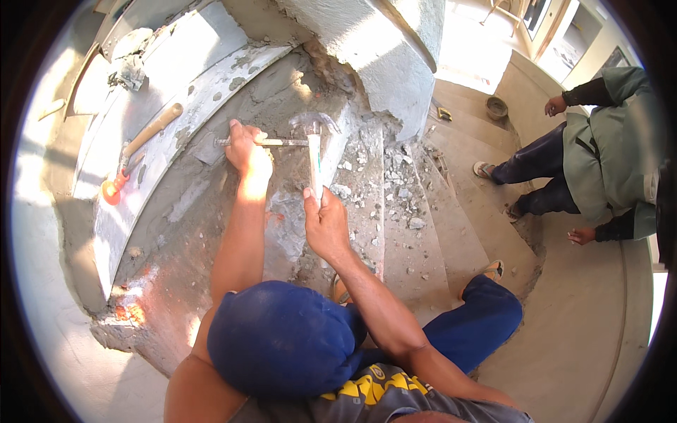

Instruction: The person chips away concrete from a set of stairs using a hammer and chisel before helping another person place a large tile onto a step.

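Observation:
My left hand (250, 148) is closed round a slim metal chisel (285, 142), which lies crosswise over the rough grey concrete. In my right hand (326, 225) is the pale handle of a claw hammer (315, 158). The hammer's head is slightly blurred and sits close to the chisel's right end; whether they touch I cannot tell. Beneath both hands is a chipped, uneven concrete surface (282, 218). Broken concrete rubble (405, 190) lies on the steps to the right of the hammer. My bent blue-trousered knee (282, 338) hides part of the work surface below my forearms.
Curved stairs (458, 229) fan out rightward below a thick, broken-edged concrete column (388, 77). A co-worker (599, 141) in a green top stands on them. A dark bucket (496, 107) and a yellow-handled tool (443, 113) are farther up. Left, a wooden-handled tool (151, 132) rests on a white curved strip (134, 218).

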`<state>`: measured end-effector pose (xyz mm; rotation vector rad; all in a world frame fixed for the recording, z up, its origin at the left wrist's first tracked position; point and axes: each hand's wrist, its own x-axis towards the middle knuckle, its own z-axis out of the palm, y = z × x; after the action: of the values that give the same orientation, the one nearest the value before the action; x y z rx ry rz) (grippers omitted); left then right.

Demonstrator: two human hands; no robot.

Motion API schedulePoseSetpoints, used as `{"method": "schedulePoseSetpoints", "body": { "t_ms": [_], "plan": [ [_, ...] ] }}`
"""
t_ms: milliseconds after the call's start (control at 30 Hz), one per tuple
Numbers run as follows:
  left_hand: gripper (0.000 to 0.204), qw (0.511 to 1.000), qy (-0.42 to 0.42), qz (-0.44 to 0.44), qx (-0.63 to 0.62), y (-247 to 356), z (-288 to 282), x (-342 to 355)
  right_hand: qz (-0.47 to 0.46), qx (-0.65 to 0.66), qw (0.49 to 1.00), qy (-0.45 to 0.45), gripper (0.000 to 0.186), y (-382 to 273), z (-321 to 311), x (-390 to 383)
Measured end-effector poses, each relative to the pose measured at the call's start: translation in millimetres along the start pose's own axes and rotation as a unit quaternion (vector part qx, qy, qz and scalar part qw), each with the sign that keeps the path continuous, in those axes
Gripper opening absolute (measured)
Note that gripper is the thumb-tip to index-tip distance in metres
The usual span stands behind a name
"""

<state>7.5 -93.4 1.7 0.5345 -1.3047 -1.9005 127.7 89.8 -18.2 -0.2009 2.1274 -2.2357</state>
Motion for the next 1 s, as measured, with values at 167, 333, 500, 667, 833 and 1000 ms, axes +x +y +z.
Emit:
{"method": "schedulePoseSetpoints", "body": {
  "t_ms": [167, 333, 500, 667, 833, 1000],
  "plan": [
    [0.041, 0.995, 0.050, -0.071, -0.056, -4, 7, 4, 0.009, 0.018, 0.999, 0.025, 0.025, 9, 7, -2],
    [0.036, 0.974, 0.077, -0.149, -0.155, -10, -17, 14, -0.008, 0.034, 0.999, 0.034, 0.023, -8, -2, -14],
    [0.038, 0.970, 0.084, -0.169, -0.151, -7, -32, 13, 0.059, -0.038, 0.996, -0.049, 0.022, 5, 1, -2],
    [0.043, 0.956, 0.091, -0.197, -0.196, 3, -19, -6, -0.007, 0.014, 1.000, 0.015, 0.023, -2, -10, -15],
    [0.049, 0.976, -0.156, -0.072, -0.133, 40, 3, -22, -0.016, -0.016, 0.998, 0.052, 0.028, 16, -42, -20],
    [0.052, 0.961, -0.277, 0.025, -0.007, 61, 39, -41, 0.066, -0.014, 0.995, 0.072, 0.033, 41, -72, -29]
  ]
}}
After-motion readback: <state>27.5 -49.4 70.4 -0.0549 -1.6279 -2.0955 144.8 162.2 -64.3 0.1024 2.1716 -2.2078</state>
